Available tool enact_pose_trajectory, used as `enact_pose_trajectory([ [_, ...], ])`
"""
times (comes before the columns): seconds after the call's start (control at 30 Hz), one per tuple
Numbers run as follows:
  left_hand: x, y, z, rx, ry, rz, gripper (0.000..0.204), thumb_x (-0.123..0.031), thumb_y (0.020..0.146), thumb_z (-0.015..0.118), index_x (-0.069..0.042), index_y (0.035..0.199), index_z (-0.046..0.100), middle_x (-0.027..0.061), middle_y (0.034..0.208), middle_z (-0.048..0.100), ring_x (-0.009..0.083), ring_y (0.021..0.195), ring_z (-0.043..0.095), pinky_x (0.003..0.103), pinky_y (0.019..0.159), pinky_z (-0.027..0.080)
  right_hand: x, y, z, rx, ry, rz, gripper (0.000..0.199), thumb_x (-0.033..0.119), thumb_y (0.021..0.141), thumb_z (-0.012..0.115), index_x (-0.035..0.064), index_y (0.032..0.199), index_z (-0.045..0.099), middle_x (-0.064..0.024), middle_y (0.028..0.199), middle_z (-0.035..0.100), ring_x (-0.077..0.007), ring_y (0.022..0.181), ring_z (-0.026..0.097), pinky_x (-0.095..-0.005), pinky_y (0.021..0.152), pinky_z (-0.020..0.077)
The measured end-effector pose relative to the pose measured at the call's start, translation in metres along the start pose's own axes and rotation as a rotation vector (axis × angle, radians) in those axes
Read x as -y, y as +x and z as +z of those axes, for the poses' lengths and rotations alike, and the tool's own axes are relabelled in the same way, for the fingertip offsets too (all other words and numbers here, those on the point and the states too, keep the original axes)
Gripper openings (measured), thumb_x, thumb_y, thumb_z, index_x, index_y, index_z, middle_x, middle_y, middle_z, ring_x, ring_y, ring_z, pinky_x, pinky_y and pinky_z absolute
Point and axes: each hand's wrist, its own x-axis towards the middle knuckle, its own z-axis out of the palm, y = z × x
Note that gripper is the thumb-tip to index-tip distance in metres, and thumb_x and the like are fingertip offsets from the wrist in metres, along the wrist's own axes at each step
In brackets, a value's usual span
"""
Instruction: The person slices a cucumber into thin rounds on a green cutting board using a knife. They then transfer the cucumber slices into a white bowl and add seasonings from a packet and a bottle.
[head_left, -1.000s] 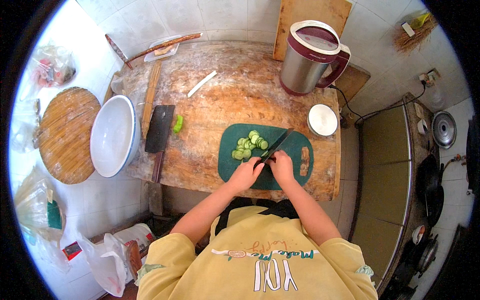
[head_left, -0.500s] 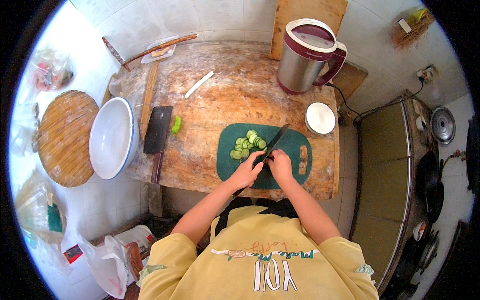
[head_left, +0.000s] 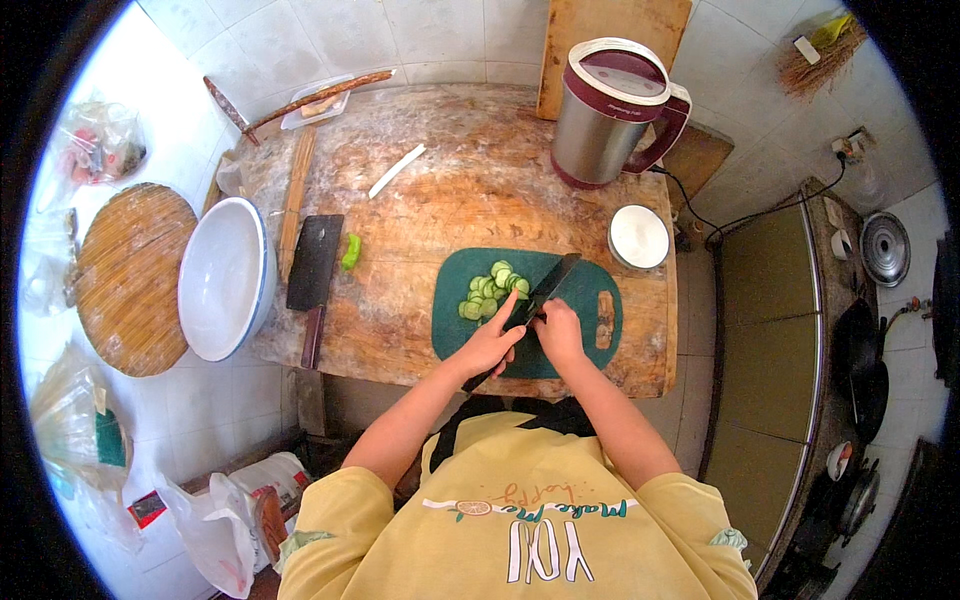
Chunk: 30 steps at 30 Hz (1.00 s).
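Small home kitchen, seen from above.

Shown by a worn wooden worktop [head_left: 450, 190] at centre against white tiled walls, carrying a green cutting board [head_left: 580, 300] with sliced green vegetable [head_left: 490, 290], a cleaver [head_left: 314, 265], a white basin [head_left: 222, 278] at left and an electric steel jug [head_left: 610, 115] at upper centre; at right edge, a stove counter with a dark wok [head_left: 865, 365] and a pot lid [head_left: 886, 248].
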Motion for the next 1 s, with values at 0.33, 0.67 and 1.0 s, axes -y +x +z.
enact_pose_trajectory([
  [0.33, 0.01, 0.003, 0.001, 0.021, 0.021, 0.044, 0.054, -0.023, 0.094, 0.041, -0.022, 0.141, 0.015, 0.004, 0.058, 0.045, 0.0115, 0.038, 0.042, 0.026, 0.035, 0.037, 0.0, -0.001, 0.0, -0.012, -0.004, -0.011, 0.013, 0.0, 0.066, 0.064, -0.0024, 0.077, 0.056, -0.0187, 0.082, 0.055, -0.037, 0.076, 0.057, -0.0437, 0.067, 0.0471],
  [0.67, -0.006, -0.006, -0.006, 0.008, -0.047, -0.016, 0.059, -0.022, 0.094, 0.039, -0.022, 0.143, 0.005, 0.0032, 0.052, 0.041, 0.0121, 0.037, 0.04, 0.026, 0.036, 0.036, 0.008, 0.0, -0.005, 0.02, 0.033, 0.046, 0.018, 0.008, 0.065, 0.07, -0.0021, 0.077, 0.06, -0.0181, 0.083, 0.057, -0.0351, 0.076, 0.058, -0.0421, 0.067, 0.0472],
  [1.0, -0.004, 0.001, -0.011, 0.047, -0.156, -0.114, 0.055, -0.03, 0.092, 0.041, -0.019, 0.141, 0.019, 0.004, 0.055, 0.043, 0.0132, 0.036, 0.041, 0.026, 0.033, 0.035, 0.005, 0.0, -0.003, 0.007, 0.036, 0.031, 0.017, 0.01, 0.067, 0.068, -0.0019, 0.077, 0.06, -0.0184, 0.083, 0.057, -0.0358, 0.079, 0.057, -0.0434, 0.069, 0.0465],
])
